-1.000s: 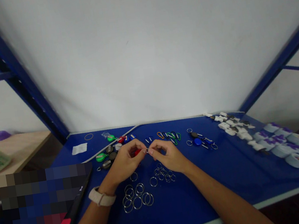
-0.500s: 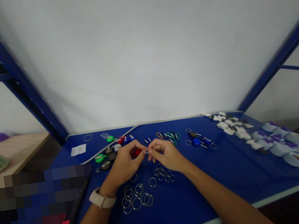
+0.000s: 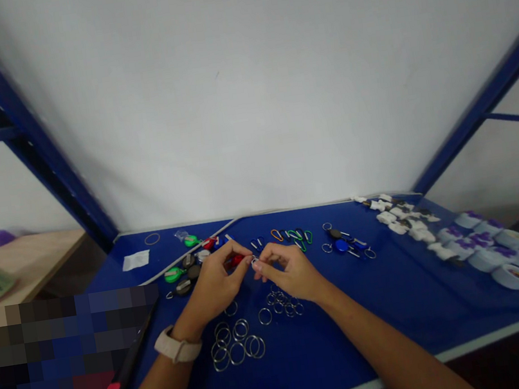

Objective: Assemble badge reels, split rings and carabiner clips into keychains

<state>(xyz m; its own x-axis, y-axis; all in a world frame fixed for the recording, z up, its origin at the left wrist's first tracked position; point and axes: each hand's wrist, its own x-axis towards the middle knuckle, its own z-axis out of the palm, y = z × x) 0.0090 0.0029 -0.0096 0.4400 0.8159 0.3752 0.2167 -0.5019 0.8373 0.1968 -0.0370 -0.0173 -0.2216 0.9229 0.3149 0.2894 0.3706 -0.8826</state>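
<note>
Over the middle of the blue table, my left hand (image 3: 217, 279) and my right hand (image 3: 289, 272) meet fingertip to fingertip. A small metal ring (image 3: 254, 259) is pinched between them; its finer details are too small to make out. In the gap between my left thumb and forefinger a red round piece (image 3: 237, 259) shows, and I cannot tell if that hand holds it. Small key rings (image 3: 285, 301) lie just below my right hand, larger key rings (image 3: 237, 352) nearer the front. Badge reels (image 3: 194, 272) in green, black and red sit beyond my left hand.
Coloured carabiners (image 3: 294, 236) lie behind my hands. Reels with rings attached (image 3: 341, 245) are to the right. White bundled pieces (image 3: 404, 218) and white rolls with purple (image 3: 514, 276) line the right side. A pale cord (image 3: 176, 260) crosses the back left, near a white paper (image 3: 136, 260).
My fingertips have shifted slightly, and the small metal ring between them now shows more clearly. The red piece by my left hand has moved up a little. The table's other items stay put.
</note>
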